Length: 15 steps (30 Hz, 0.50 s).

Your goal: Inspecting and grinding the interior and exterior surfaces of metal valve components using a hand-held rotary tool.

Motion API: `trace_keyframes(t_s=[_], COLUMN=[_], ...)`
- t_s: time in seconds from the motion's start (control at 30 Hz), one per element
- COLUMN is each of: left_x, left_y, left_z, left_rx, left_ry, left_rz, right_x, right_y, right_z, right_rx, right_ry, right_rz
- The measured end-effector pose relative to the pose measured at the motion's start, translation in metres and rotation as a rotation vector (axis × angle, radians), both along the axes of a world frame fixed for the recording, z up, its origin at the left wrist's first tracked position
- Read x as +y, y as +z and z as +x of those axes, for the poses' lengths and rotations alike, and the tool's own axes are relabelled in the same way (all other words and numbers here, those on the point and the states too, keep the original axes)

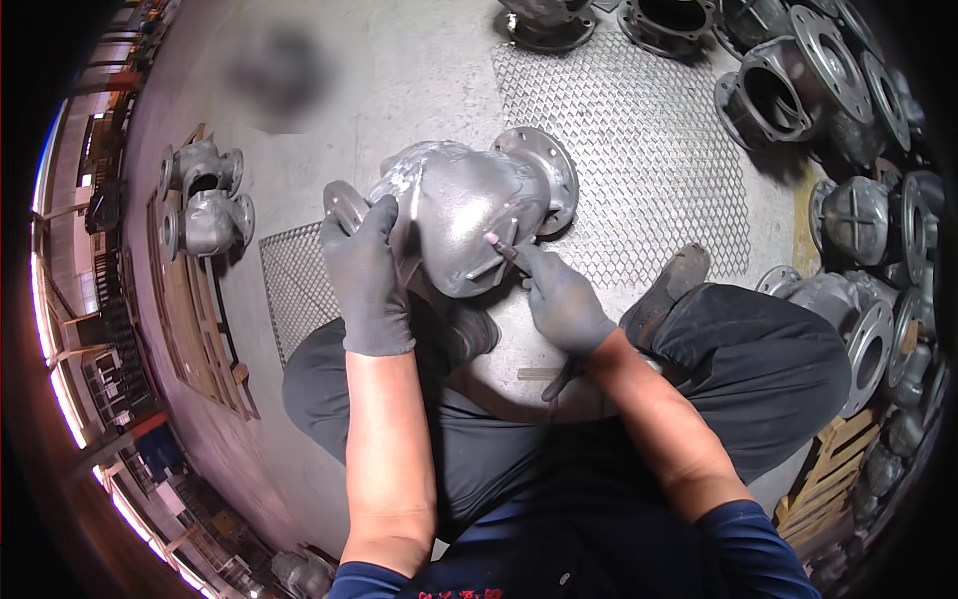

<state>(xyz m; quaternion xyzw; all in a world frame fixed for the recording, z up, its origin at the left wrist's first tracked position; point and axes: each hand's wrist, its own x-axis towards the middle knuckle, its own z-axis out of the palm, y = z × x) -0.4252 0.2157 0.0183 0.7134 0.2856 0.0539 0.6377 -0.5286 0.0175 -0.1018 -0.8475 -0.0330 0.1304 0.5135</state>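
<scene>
Grey cast valve body sits on the concrete floor between the person's knees, partly over the steel mesh mat. Left hand, gloved, grips the body's left side near its flange. Right hand, gloved, is mostly curled, index fingertip pressed on a rib; more valve castings piled at right.

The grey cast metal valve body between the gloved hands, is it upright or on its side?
On its side: the grey cast metal valve body lies with its round flanges facing sideways.
</scene>
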Motion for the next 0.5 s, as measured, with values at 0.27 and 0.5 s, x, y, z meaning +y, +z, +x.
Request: trace_keyframes(t_s=[0.27,0.5], left_x=[-0.007,-0.013], left_y=[-0.005,-0.005], left_z=[0.004,0.008], left_rx=[-0.058,-0.105], left_ry=[0.018,0.025], left_rz=[-0.013,-0.061], right_x=[-0.007,-0.017], right_y=[0.006,0.022], right_z=[0.0,0.01], right_rx=[-0.001,-0.123], right_ry=[0.018,0.111], right_rz=[-0.023,-0.049])
